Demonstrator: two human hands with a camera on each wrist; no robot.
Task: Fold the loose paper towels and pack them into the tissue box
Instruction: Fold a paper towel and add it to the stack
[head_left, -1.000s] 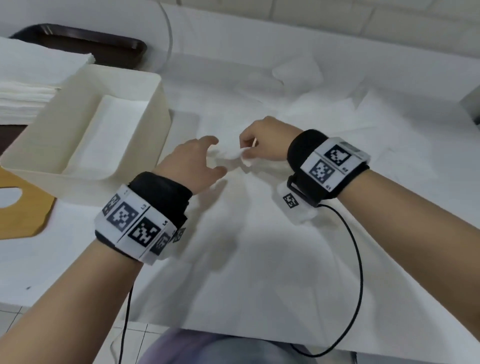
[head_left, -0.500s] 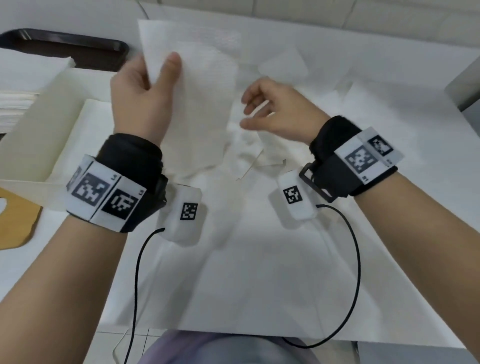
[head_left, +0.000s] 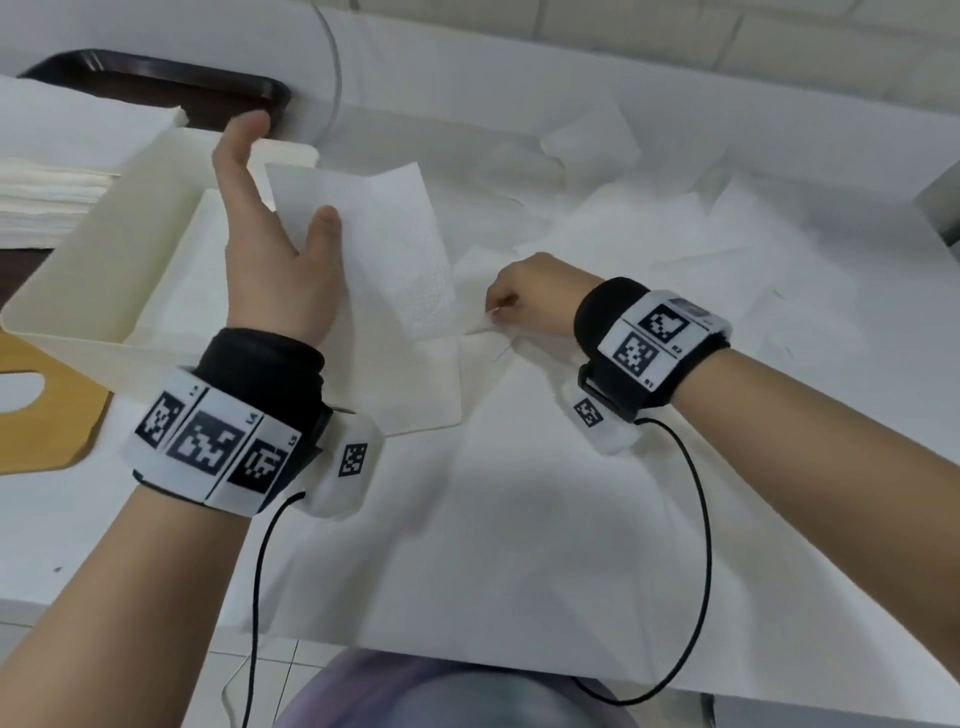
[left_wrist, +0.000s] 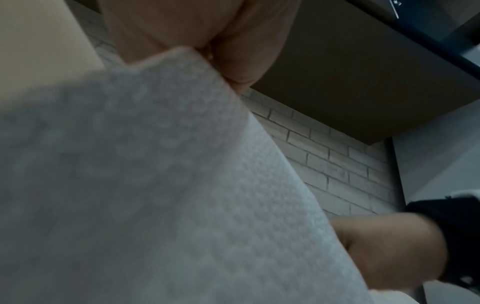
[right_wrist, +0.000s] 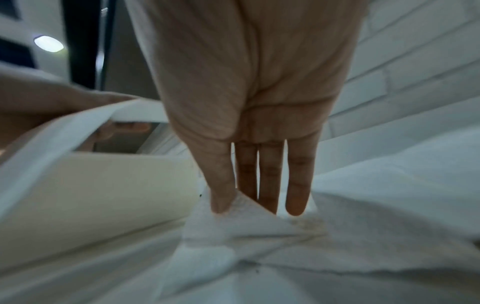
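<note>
Left hand grip clamped on paper towel, right hand pinching its corner.

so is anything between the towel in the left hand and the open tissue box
Nothing visible. The left hand holds the paper towel up right beside the tissue box, whose top is open; only folded towels lie inside.

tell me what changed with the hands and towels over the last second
The left hand took hold of a paper towel and lifted it off the pile; it now holds the sheet up beside the tissue box. The right hand let go of that sheet, dropped back to the table and now pinches another loose towel. The box and the stack of towels stayed put.
</note>
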